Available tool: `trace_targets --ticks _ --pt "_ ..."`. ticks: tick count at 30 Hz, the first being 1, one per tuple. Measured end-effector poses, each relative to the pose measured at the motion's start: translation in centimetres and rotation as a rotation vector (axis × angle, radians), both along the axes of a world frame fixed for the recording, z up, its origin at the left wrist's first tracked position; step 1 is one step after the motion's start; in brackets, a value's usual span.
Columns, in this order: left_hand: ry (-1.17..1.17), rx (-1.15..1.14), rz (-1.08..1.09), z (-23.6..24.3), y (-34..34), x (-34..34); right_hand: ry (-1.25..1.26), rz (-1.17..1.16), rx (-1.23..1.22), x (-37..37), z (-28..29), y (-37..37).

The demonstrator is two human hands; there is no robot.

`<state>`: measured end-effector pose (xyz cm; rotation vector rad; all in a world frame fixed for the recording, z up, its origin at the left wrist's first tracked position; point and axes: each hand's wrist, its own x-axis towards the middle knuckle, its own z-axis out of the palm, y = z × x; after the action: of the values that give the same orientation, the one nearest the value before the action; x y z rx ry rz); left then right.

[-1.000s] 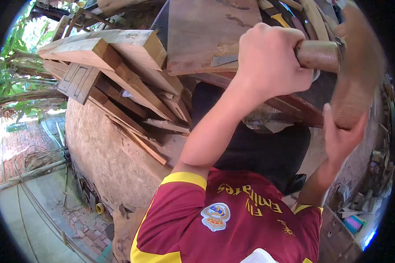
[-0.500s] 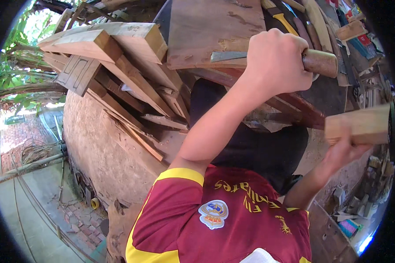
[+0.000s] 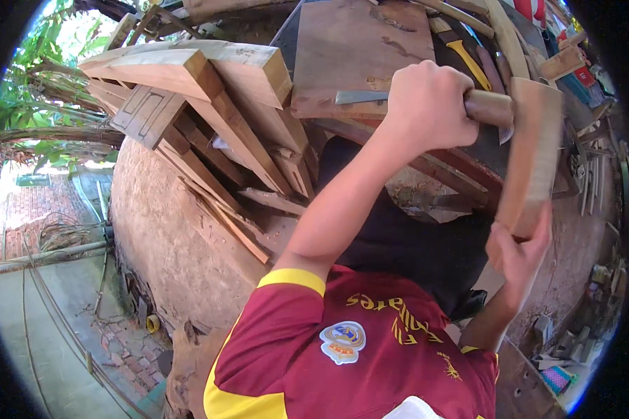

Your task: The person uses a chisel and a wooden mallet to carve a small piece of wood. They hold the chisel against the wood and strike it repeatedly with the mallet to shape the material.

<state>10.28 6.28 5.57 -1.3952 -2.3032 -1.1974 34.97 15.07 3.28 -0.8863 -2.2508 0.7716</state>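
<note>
At upper centre the left hand (image 3: pixel 430 106) grips a chisel (image 3: pixel 360 97) and the right hand (image 3: pixel 521 248) clasps a wooden block (image 3: pixel 532 146) by the chisel's handle (image 3: pixel 488 108); chiselling appears under way, finished and remaining cuts indiscernible.

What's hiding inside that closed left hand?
The left hand wraps around what looks like a chisel. Its flat metal blade shows on one side and the end of its wooden handle on the other. The middle is covered, so I can't see it.
</note>
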Motion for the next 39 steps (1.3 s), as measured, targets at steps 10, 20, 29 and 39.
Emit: trace_targets --ticks 10,20,29,39 --pt "0.052 -0.167 -0.151 -1.3 0.4 1.6 0.776 -0.319 -0.348 0.7 -2.9 -1.9" --pt "0.043 -0.239 -0.38 -0.5 4.2 3.8 0.701 -0.242 -0.355 3.9 -7.4 -2.7" --pt "0.051 -0.15 -0.24 -0.9 6.2 1.6 0.658 -0.399 -0.372 4.8 -7.2 -2.3" --pt "-0.009 0.054 -0.228 0.1 6.0 0.8 0.777 -0.266 -0.324 3.6 -4.3 0.0"
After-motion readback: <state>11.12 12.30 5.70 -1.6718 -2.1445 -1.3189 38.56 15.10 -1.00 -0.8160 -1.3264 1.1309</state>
